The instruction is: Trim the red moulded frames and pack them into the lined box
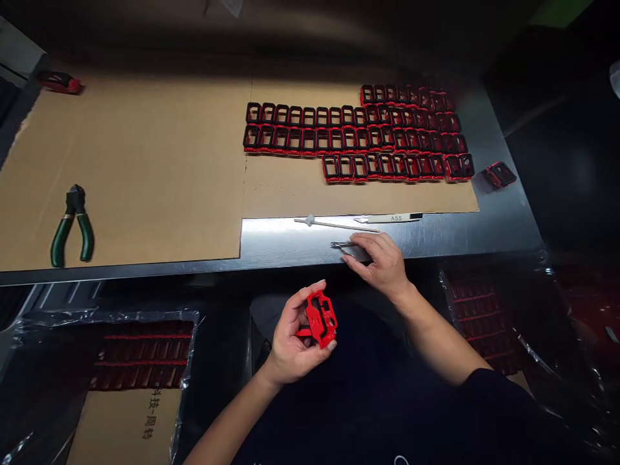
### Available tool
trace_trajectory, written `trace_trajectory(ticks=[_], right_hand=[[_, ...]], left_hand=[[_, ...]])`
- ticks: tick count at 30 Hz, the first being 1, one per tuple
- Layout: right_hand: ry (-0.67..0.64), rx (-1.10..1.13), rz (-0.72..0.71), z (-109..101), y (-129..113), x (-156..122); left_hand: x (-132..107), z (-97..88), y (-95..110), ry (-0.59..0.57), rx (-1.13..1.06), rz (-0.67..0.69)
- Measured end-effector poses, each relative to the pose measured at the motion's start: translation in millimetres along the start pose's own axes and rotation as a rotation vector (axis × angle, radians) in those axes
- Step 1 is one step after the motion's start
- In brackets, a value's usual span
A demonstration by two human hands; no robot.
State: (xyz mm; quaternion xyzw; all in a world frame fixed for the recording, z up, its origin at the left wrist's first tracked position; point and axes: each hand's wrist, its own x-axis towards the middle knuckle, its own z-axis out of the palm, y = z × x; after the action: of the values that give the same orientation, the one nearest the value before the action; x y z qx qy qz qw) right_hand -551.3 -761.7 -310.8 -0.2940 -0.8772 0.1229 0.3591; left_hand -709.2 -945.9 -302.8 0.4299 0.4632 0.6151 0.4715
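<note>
Within the left hand (290, 342) sits a red frame (320, 318).

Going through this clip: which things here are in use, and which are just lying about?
In use: left hand holding a red-and-black plastic frame; right hand on a small metal tool.
Lying about: rows of matching frames on cardboard, green-handled cutters, a white-handled knife, plastic-lined tray of red parts.

green-handled side cutters (72, 226) on a cardboard sheet (145, 161), rows of red-and-black frames (349, 135), white craft knife (387, 218), steel bench (504, 223)
</note>
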Motion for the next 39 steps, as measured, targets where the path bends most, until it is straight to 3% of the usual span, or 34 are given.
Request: trace_trajectory(ticks=[7, 13, 15, 19, 21, 28, 39], right_hand=[[0.051, 0.034, 0.021, 0, 0, -1], [0.166, 0.248, 0.231, -17, -26, -17], [0.039, 0.468, 0.398, -26, -45, -25], [-0.483, 1.036, 0.728, -38, -74, -32], [-0.585, 1.171, 0.826, -37, -80, -31], [-0.662, 1.519, 1.064, -24, -81, -25], [-0.605, 1.499, 1.18, -21, -89, -25]], left_hand=[[1, 0.8, 2, 0.041, 0.142, 0.002], [1, -1.7, 1, 0.044, 0.128, -0.027], [0, -3.0, -2, 0.028, 0.104, -0.057], [1, -2.2, -8, -0.019, -0.003, -0.048], [1, -0.8, -11, -0.045, -0.077, -0.055], [-1, -1.7, -15, -0.11, -0.344, -0.121], [-1, 0.9, -12, -0.116, -0.354, -0.135]])
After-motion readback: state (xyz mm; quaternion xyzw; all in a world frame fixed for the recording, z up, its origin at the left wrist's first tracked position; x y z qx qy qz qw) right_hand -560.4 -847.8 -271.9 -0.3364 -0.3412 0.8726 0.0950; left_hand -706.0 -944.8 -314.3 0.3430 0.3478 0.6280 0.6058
